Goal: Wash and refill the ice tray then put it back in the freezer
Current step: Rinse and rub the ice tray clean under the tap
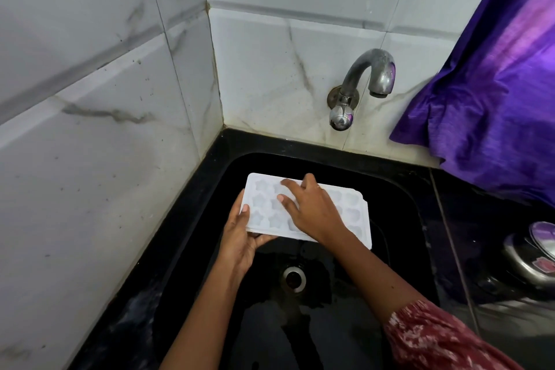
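Head view counts: one white plastic ice tray (356, 215), one left hand (240, 237), one right hand (312, 210), one black square sink (210, 189), one round metal drain (294, 278), one curved steel wall tap (365, 84), one shiny purple cloth (486, 105).
Tray place: held in the air over the sink basin, just beyond the drain, lower than the tap spout and to its left.
Tray axis: long side runs left to right, right end a bit nearer the camera; cavities face up.
Cavities: star-like moulds in three rows; columns not countable, right hand covers the middle.
Left hand grip: clamped on the tray's left short end, thumb on the top rim, fingers curled beneath.
Right hand grip: fingers apart and fairly straight, laid flat on the moulds, clasping nothing.
Hidden: tray underside; most of the left fingers.
Cut off: round steel item (534, 261) at right edge, cannot tell what; red patterned sleeve (432, 336) on right arm, cropped at bottom.
Walls: white tiles (90, 99) with grey veins, meeting in a corner.
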The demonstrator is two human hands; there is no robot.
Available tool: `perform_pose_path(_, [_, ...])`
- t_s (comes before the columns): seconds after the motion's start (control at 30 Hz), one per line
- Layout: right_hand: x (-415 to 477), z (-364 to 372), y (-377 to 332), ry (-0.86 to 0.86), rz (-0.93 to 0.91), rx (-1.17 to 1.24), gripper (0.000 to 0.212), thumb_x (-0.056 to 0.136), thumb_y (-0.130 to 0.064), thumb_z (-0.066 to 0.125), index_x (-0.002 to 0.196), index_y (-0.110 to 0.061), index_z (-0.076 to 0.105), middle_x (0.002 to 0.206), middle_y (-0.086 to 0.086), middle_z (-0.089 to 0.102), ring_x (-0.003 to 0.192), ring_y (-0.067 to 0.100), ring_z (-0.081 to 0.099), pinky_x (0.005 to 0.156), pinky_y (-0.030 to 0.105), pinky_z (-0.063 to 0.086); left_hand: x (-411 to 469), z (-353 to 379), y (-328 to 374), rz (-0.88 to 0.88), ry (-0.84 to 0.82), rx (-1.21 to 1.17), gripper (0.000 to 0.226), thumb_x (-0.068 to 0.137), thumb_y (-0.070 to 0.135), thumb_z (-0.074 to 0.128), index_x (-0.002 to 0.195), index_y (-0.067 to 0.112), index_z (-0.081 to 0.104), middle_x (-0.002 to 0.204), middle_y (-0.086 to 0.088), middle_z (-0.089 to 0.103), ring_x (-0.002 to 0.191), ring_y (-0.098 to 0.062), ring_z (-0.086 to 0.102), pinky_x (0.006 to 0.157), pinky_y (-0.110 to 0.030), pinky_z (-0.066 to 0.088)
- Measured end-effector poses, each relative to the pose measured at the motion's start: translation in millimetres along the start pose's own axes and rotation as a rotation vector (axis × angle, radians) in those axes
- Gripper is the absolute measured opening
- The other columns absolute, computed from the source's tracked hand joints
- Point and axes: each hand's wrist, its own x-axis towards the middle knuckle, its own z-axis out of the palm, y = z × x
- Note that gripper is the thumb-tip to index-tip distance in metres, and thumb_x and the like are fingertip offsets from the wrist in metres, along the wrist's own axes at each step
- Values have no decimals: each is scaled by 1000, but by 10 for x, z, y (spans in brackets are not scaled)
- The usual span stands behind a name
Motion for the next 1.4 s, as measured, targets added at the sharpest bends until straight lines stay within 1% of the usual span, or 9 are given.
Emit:
perform_pose_path(0.17, [-320,-177,252,168,133,32,34,96,-36,40,121,-20,56,102,8,47,88,24,54,80,33,42,26,-60,101,32,-9,56,39,100,22,35,139,26,39,121,-4,59,102,-22,61,57,-37,58])
perform_pose_path(0.3, [-567,-220,424,210,198,-54,33,95,-36,43,116,-16,60,99,9,51,84,24,55,77,34,43,51,-77,103,30,-10,62,41,101,21,34,141,24,37,119,-4,58,98,-20,60,56,-36,58])
perform_pose_path(0.4, [-674,-179,532,195,236,-104,32,94,-36,43,111,-16,62,95,9,50,80,25,55,74,35,42,69,-89,89,26,-16,61,41,100,20,34,142,23,36,119,-4,58,99,-21,60,58,-37,59])
perform_pose_path(0.6, [-714,-133,598,136,273,-94,37,95,-40,40,122,-21,57,104,10,50,89,27,56,81,36,43,100,-91,75,13,-23,44,40,101,20,33,141,23,38,117,-1,60,102,-24,60,60,-40,59])
perform_pose_path(0.77, [-685,-132,610,119,285,-72,40,94,-43,40,126,-24,54,107,9,49,94,25,56,82,33,43,105,-118,73,24,-37,29,41,100,22,34,141,21,38,126,-6,57,108,-28,59,62,-40,59])
perform_pose_path(0.9, [-672,-121,603,111,287,-26,40,94,-45,41,125,-23,54,110,9,48,97,25,56,84,32,43,101,-128,83,21,-36,19,41,100,22,34,141,20,38,125,-6,57,106,-28,59,60,-39,59])
perform_pose_path(1.07, [-644,-111,595,114,298,33,40,95,-42,41,125,-19,53,114,7,46,100,25,55,87,31,43,72,-99,102,17,-20,-25,38,100,20,35,138,22,40,117,-1,60,101,-24,60,56,-38,58])
perform_pose_path(1.33, [-644,-121,571,86,301,35,42,95,-44,39,130,-23,49,118,8,43,104,25,52,90,33,43,89,-127,101,23,-27,-5,41,100,21,34,140,20,38,125,-6,57,106,-27,59,59,-38,58])
perform_pose_path(1.4, [-649,-122,567,75,301,29,42,95,-45,39,130,-24,49,119,8,42,105,25,51,92,33,42,83,-123,99,23,-23,-12,40,100,20,34,140,20,39,122,-4,59,104,-26,60,59,-39,58])
